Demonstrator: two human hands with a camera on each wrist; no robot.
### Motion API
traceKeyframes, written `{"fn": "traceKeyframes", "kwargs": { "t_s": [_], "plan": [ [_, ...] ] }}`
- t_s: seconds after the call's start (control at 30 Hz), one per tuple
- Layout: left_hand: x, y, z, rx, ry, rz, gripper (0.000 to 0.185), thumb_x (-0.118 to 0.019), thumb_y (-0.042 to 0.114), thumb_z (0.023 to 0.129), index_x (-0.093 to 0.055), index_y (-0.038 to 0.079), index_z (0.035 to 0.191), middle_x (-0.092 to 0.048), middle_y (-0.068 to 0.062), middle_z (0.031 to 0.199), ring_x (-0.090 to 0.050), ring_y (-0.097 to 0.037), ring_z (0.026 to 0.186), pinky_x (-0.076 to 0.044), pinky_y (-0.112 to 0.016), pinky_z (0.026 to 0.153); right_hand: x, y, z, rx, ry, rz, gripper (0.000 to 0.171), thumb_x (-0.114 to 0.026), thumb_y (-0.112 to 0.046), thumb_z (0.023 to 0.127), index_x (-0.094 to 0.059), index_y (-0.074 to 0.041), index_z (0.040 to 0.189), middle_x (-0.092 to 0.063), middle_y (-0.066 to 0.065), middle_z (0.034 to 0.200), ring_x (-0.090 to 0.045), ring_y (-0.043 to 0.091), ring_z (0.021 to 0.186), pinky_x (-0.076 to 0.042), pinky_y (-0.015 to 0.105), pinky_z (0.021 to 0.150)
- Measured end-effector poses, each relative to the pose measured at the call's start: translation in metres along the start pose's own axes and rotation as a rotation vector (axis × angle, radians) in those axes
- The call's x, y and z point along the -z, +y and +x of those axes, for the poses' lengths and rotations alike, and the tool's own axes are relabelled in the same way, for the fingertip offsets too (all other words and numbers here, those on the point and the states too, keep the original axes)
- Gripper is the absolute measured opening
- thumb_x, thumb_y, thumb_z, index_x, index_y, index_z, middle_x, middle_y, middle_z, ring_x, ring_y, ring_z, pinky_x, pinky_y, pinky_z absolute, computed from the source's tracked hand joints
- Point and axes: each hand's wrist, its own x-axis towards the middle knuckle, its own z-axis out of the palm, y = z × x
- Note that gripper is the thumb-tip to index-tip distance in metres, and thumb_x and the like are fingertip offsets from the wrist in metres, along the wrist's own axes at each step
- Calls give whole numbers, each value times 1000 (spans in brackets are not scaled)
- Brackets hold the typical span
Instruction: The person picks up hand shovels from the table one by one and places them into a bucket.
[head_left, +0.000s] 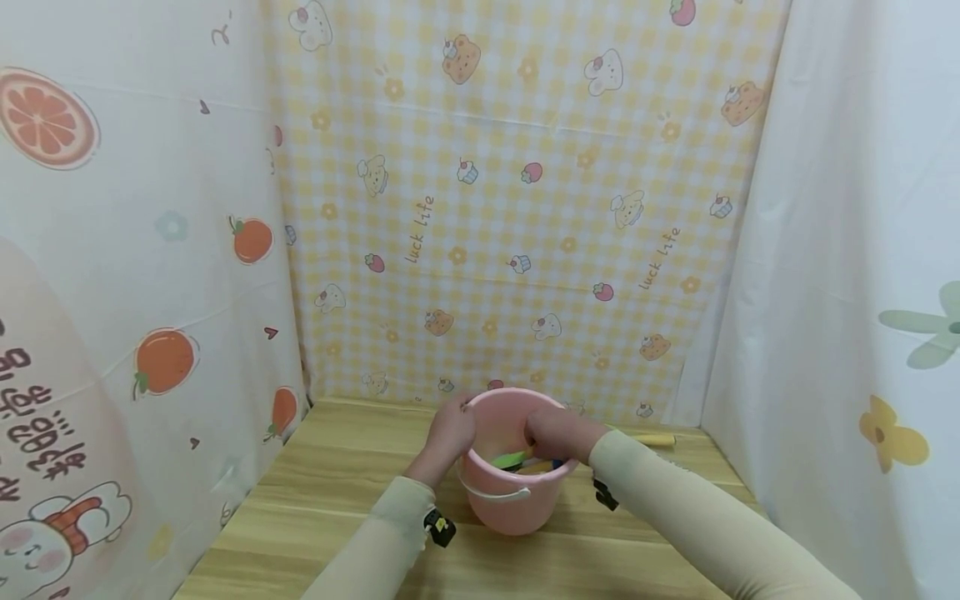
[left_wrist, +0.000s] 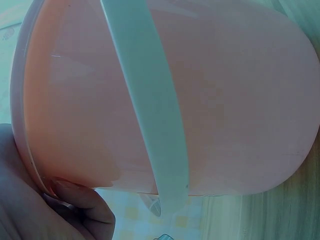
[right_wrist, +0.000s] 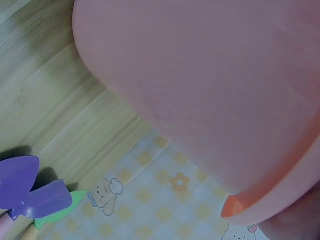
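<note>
Two hands are on one pink bucket (head_left: 510,492), which stands upright on the wooden counter (head_left: 330,500) near its far edge, its white handle (head_left: 495,493) hanging down the near side. Your left hand (head_left: 450,433) holds the bucket's left rim; the left wrist view shows the thumb (left_wrist: 85,202) pressed against the rim, with the other fingers out of sight. Your right hand (head_left: 558,433) reaches over the right rim and into the bucket, fingers curled downward; whether they pinch anything inside you cannot tell from these views. Inside the bucket lie a green piece (head_left: 512,458) and something dark blue (head_left: 557,463), both partly hidden by the right hand. Beyond the bucket on the right, a wooden-handled tool (head_left: 654,439) lies on the counter by the cloth; the right wrist view shows a purple toy trowel (right_wrist: 25,187) and a green tool (right_wrist: 60,210) there. Behind hangs a yellow checked cloth (head_left: 525,208).
</note>
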Motion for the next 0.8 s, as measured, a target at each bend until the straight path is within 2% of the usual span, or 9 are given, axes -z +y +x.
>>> {"fn": "traceKeyframes", "kwargs": {
  "t_s": [0.1, 0.2, 0.33, 0.43, 0.53, 0.6, 0.7, 0.8],
  "plan": [
    [0, 0, 0, -3, 2, -7, 45, -41, 19, 115, -68, 15, 150, -67, -18, 149, -68, -38, 121, -60, -51, 91, 0, 0, -1, -22, 3, 38, 33, -79, 7, 88, -64, -14, 67, -54, -9, 63, -47, 7, 58, -45, 24, 57],
    [-1, 0, 0, -5, 2, -13, 44, -41, 19, 115, -69, 16, 149, -67, -17, 149, -67, -37, 122, -59, -52, 93, 1, 1, -1, -49, 4, 77, 33, -77, 9, 87, -63, -15, 68, -54, -9, 64, -47, 8, 59, -45, 25, 57],
    [-2, -1, 1, -5, 2, -7, 44, -41, 18, 114, -70, 16, 148, -68, -16, 148, -67, -36, 121, -59, -50, 92, 3, 3, -2, -86, 2, 84, 28, -75, 3, 90, -67, -16, 72, -56, -8, 66, -50, 10, 61, -47, 28, 60],
    [-2, -1, 1, -3, 2, -5, 44, -41, 19, 114, -70, 16, 147, -69, -16, 146, -68, -35, 117, -59, -47, 88, 7, 7, -5, -78, 36, 79, 16, -77, -2, 95, -76, -13, 84, -67, -6, 78, -60, 11, 70, -55, 31, 69],
    [-2, -1, 2, 1, -3, -5, 44, -40, 19, 114, -70, 16, 148, -69, -17, 145, -69, -35, 111, -60, -46, 82, 11, 10, -11, -16, 114, 63, 6, -78, -2, 97, -80, -7, 99, -73, 1, 94, -67, 17, 83, -60, 37, 78],
    [-2, -1, 2, 2, -5, -5, 45, -40, 19, 114, -69, 16, 148, -69, -17, 145, -70, -35, 110, -60, -46, 81, 15, 13, -18, 19, 179, 52, 9, -77, -1, 99, -80, -3, 107, -72, 5, 100, -69, 22, 90, -61, 40, 82],
    [-1, -1, 2, 5, -7, -2, 45, -41, 20, 114, -69, 16, 148, -69, -17, 145, -70, -35, 110, -60, -46, 82, 19, 16, -33, 5, 262, 56, 15, -76, -5, 102, -78, -1, 116, -71, 7, 108, -71, 29, 99, -62, 45, 88],
    [-1, -1, 3, 3, -2, 8, 44, -40, 21, 115, -69, 16, 148, -69, -17, 145, -69, -34, 109, -60, -45, 81, 22, 20, -50, -48, 327, 70, 19, -75, -12, 105, -77, -3, 122, -71, 6, 115, -71, 31, 108, -62, 50, 94]
  ]
}}
